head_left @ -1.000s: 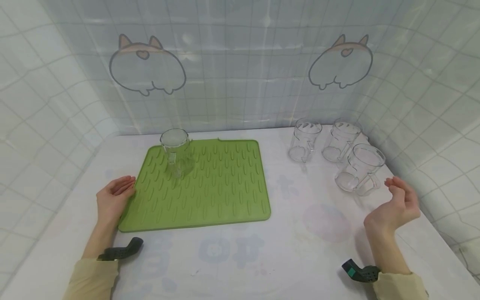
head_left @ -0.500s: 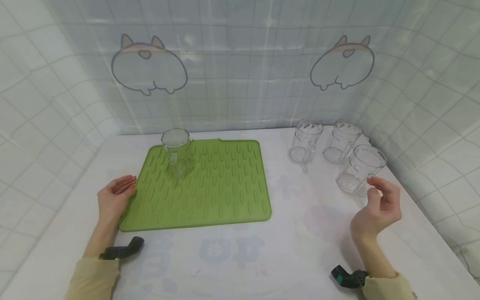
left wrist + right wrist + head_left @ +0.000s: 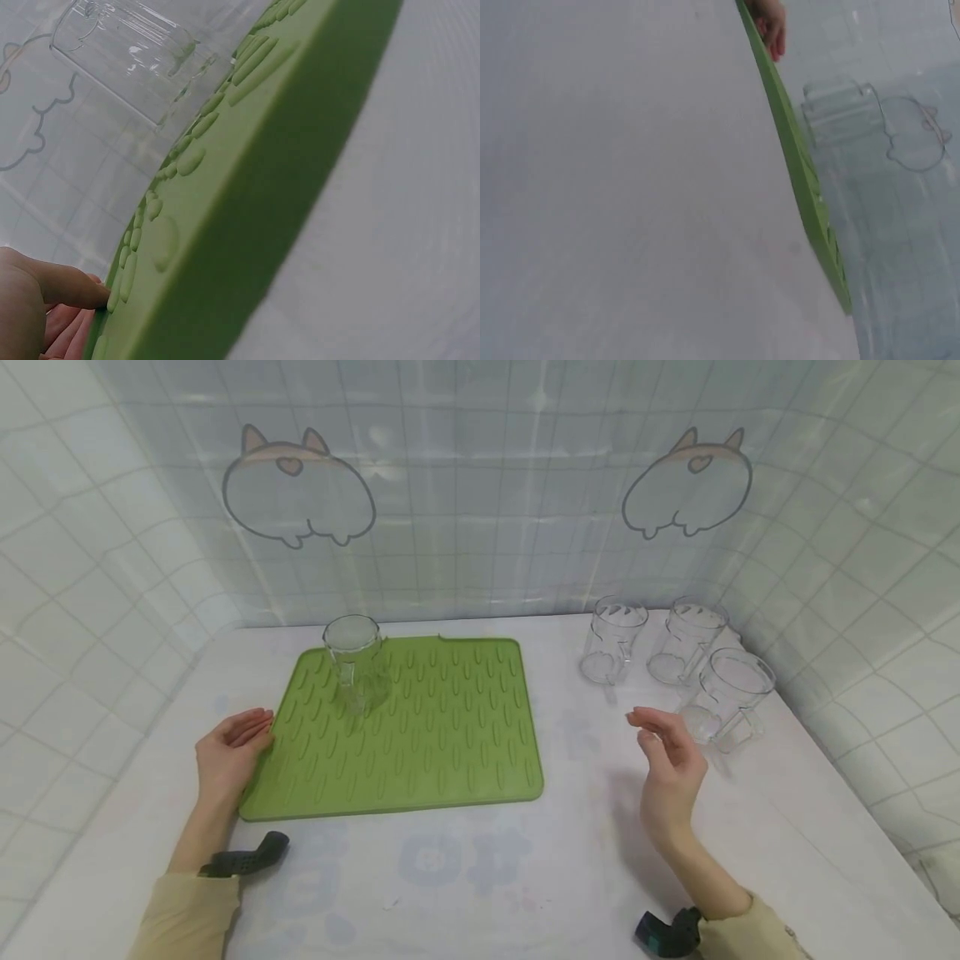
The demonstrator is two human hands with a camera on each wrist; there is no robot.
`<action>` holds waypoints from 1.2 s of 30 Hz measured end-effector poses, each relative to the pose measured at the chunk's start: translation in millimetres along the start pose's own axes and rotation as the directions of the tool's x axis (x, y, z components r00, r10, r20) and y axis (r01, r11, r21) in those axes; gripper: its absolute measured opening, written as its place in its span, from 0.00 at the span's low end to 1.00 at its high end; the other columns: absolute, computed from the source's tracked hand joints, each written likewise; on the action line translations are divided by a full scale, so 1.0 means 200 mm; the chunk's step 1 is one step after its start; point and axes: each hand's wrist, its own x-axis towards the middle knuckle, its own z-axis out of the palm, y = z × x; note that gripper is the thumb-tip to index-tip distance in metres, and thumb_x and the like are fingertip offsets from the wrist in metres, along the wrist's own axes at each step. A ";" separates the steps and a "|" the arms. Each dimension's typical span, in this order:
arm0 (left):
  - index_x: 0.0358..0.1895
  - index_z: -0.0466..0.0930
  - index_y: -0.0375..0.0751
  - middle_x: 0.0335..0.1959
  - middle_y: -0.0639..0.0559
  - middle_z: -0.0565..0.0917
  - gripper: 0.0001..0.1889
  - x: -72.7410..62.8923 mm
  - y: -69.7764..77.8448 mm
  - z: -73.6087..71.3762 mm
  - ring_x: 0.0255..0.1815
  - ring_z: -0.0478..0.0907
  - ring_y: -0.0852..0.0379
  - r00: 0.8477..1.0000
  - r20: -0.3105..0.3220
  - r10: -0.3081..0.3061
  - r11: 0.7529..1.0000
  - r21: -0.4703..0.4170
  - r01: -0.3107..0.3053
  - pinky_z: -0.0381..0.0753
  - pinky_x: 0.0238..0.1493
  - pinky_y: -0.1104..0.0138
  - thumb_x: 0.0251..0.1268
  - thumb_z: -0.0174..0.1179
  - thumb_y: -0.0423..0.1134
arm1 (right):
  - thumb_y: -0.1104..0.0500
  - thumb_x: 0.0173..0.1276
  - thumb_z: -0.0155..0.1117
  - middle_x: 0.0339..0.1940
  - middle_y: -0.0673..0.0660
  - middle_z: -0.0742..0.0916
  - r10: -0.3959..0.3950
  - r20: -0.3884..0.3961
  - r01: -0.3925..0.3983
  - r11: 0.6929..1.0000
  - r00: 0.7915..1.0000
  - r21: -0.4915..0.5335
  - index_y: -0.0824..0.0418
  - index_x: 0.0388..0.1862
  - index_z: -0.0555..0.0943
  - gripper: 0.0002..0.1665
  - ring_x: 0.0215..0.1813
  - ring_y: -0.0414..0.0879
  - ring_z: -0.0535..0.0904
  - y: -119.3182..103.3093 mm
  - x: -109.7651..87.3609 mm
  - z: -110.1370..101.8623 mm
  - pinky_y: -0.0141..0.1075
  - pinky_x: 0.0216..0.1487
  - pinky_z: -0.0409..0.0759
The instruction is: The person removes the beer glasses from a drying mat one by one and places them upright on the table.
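Note:
A green drying mat (image 3: 442,735) lies on the table, and a clear glass mug (image 3: 354,664) stands upright on its back left part. My left hand (image 3: 234,752) rests at the mat's left edge. In the left wrist view the thumb (image 3: 79,285) touches the mat's rim, with the other fingers partly hidden beside it. My right hand (image 3: 671,772) is in the air right of the mat, fingers loosely bent, holding nothing. Behind it a clear glass mug (image 3: 738,681) stands partly covered by the hand. The right wrist view does not show the right hand.
Two more clear glass mugs, one nearer the mat (image 3: 615,635) and one to its right (image 3: 686,639), stand at the back right of the white table (image 3: 450,893). Sheets with a tile pattern (image 3: 480,527) rise behind and on both sides.
My right hand has moved left, from right of the front mug to in front of it and nearer the mat. My left hand, the mat and the mugs have not visibly moved.

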 end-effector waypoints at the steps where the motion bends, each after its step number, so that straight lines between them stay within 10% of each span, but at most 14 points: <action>1: 0.67 0.72 0.31 0.44 0.69 0.82 0.25 0.00 0.00 0.00 0.42 0.79 0.79 1.000 -0.001 0.000 1.000 0.004 0.000 0.79 0.47 0.87 0.67 0.62 0.28 | 0.74 0.70 0.52 0.39 0.53 0.87 0.022 0.014 -0.022 1.000 1.000 -0.005 0.79 0.48 0.80 0.13 0.49 0.45 0.81 0.00 0.00 0.01 0.34 0.52 0.75; 14: 0.67 0.72 0.32 0.50 0.61 0.84 0.25 0.00 0.00 0.00 0.43 0.78 0.79 1.000 -0.004 -0.007 1.000 0.030 0.007 0.80 0.48 0.86 0.67 0.62 0.29 | 0.72 0.69 0.55 0.41 0.52 0.88 0.211 0.217 -0.199 0.977 0.953 -0.076 0.70 0.51 0.82 0.14 0.52 0.44 0.82 -0.01 -0.01 0.27 0.33 0.61 0.80; 24: 0.67 0.72 0.32 0.52 0.58 0.85 0.25 0.00 0.00 0.00 0.44 0.78 0.79 1.000 -0.007 0.009 0.999 0.040 -0.009 0.80 0.48 0.86 0.67 0.62 0.29 | 0.64 0.73 0.59 0.53 0.66 0.86 0.313 0.418 -0.287 0.950 0.853 -0.125 0.66 0.53 0.82 0.14 0.56 0.50 0.82 0.01 -0.02 0.53 0.37 0.63 0.81; 36: 0.66 0.72 0.30 0.46 0.66 0.85 0.25 0.00 0.01 0.00 0.42 0.79 0.79 1.000 -0.006 0.008 1.000 0.003 -0.008 0.80 0.48 0.86 0.67 0.62 0.28 | 0.56 0.72 0.64 0.54 0.58 0.87 0.398 0.549 -0.337 0.917 0.735 -0.213 0.61 0.54 0.83 0.16 0.55 0.46 0.81 0.05 -0.06 0.86 0.45 0.63 0.80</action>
